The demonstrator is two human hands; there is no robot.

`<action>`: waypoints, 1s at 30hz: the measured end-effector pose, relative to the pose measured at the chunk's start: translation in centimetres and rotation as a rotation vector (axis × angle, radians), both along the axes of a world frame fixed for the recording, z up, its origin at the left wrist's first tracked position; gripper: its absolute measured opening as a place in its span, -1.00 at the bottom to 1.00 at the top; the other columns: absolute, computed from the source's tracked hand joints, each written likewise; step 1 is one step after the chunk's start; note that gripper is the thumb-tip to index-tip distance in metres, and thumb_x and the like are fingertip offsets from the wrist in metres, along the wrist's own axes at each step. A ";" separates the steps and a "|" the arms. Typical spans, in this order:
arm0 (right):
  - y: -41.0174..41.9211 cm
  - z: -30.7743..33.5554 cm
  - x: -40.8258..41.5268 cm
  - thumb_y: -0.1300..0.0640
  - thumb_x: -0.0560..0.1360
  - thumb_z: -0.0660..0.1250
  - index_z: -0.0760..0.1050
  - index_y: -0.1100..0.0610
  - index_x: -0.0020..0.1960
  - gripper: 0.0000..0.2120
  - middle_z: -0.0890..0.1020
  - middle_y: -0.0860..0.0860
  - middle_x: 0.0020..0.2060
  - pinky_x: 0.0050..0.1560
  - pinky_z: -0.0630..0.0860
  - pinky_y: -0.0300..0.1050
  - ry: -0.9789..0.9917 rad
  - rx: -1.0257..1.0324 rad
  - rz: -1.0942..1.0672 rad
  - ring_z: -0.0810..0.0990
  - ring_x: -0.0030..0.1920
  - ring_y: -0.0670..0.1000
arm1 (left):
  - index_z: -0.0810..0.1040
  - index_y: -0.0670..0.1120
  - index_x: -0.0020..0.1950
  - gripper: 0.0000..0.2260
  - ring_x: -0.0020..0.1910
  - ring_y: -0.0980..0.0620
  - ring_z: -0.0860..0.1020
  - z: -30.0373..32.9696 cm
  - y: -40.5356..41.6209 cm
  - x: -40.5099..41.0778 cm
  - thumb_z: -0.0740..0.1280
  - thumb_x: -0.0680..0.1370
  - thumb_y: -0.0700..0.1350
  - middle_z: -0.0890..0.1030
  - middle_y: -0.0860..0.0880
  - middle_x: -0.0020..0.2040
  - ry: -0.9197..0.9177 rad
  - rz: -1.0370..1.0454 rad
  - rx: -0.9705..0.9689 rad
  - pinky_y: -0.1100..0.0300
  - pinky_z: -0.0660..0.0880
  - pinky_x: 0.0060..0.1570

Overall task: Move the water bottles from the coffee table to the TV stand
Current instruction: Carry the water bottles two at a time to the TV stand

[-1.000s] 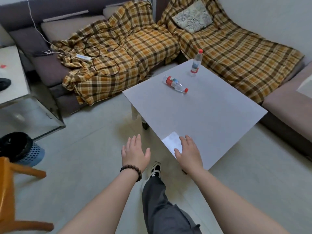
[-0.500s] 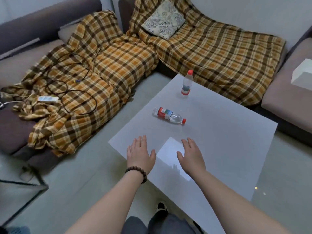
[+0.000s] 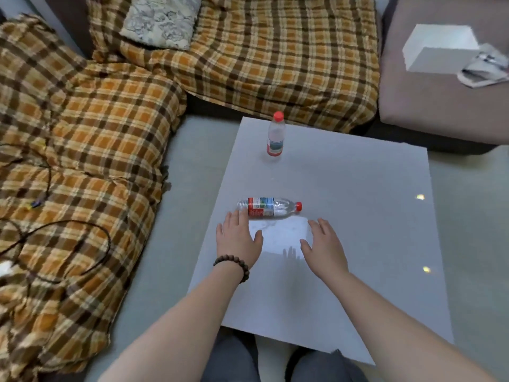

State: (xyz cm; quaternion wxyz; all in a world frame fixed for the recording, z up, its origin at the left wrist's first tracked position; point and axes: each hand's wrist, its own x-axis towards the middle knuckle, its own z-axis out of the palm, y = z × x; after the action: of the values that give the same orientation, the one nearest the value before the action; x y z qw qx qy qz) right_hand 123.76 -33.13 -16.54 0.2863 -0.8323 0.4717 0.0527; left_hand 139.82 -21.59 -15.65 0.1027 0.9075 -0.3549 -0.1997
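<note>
Two clear water bottles with red caps and red labels are on the pale grey coffee table point(image 3: 371, 244). One bottle point(image 3: 268, 207) lies on its side with its cap pointing right. The other bottle point(image 3: 275, 135) stands upright near the table's far edge. My left hand point(image 3: 238, 239), with a dark bead bracelet on the wrist, hovers open just in front of the lying bottle, its fingertips almost at the bottle's base end. My right hand point(image 3: 323, 245) is open to the right, a little short of the bottle's cap. Neither hand holds anything. The TV stand is out of view.
A corner sofa under orange plaid blankets point(image 3: 96, 139) wraps the table's left and far sides, with black cables point(image 3: 82, 244) and a patterned cushion point(image 3: 162, 20) on it. A white box point(image 3: 438, 51) sits on the brown seat at the right. My knees point(image 3: 275, 359) are under the table's near edge.
I have come up to the table and the view has tilted down. Both open hands have moved forward over the tabletop, close to the lying bottle. The bottles have not moved.
</note>
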 end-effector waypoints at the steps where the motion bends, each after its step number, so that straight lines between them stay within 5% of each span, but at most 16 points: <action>1: 0.1 -0.1 0.8 0.05 0.57 0.20 0.20 0.16 0.48 -0.48 0.16 0.13 0.53 0.49 0.12 -0.03 0.003 0.005 -0.028 0.09 0.53 0.10 | 0.03 -0.09 0.53 -0.40 0.51 -0.07 0.05 -0.2 -0.4 1.4 0.14 0.57 0.09 0.14 -0.07 0.53 -0.005 -0.033 0.007 -0.04 0.03 0.45; 9: -1.6 -2.0 3.4 0.06 0.57 0.20 0.21 0.15 0.48 -0.48 0.16 0.13 0.53 0.47 0.15 -0.02 0.050 0.022 -0.210 0.13 0.52 0.12 | 0.05 -0.08 0.52 -0.39 0.51 -0.08 0.07 -4.0 -6.3 6.4 0.17 0.55 0.09 0.19 -0.07 0.51 0.007 -0.315 0.054 -0.07 0.02 0.45; 21: -8.2 -11.5 5.0 0.09 0.58 0.18 0.21 0.13 0.48 -0.51 0.13 0.07 0.54 0.50 0.12 -0.02 0.041 0.030 -0.244 0.05 0.55 0.04 | -0.06 -0.07 0.53 -0.08 0.49 -0.13 0.09 -19.5 -17.0 6.4 0.39 0.39 0.23 0.14 -0.10 0.52 0.041 -0.498 0.234 -0.10 0.05 0.43; 25: -9.3 -12.7 5.9 0.09 0.58 0.18 0.21 0.11 0.48 -0.51 0.13 0.06 0.54 0.49 0.14 -0.02 0.006 0.031 -0.241 0.04 0.55 0.02 | 0.27 -0.08 0.37 -0.33 0.21 -0.08 0.41 -20.9 -17.8 6.4 0.39 0.39 0.21 0.44 -0.06 0.25 -0.083 -0.488 0.203 0.00 0.28 0.19; 30: -11.1 -11.5 7.6 0.10 0.57 0.20 0.22 0.11 0.48 -0.50 0.14 0.05 0.54 0.48 0.17 -0.01 -0.022 0.012 -0.225 0.05 0.55 0.02 | 0.33 -0.09 0.22 -0.50 0.07 -0.06 0.43 -19.6 -16.6 7.5 0.30 0.45 0.21 0.46 -0.04 0.11 -0.097 -0.379 0.184 0.04 0.32 0.03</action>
State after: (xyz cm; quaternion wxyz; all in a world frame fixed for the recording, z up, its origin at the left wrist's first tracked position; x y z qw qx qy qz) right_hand 131.36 -44.22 -28.01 0.3005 -0.7730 0.5586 0.0141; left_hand 147.30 -38.18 -35.24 -0.0372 0.8386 -0.5041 -0.2030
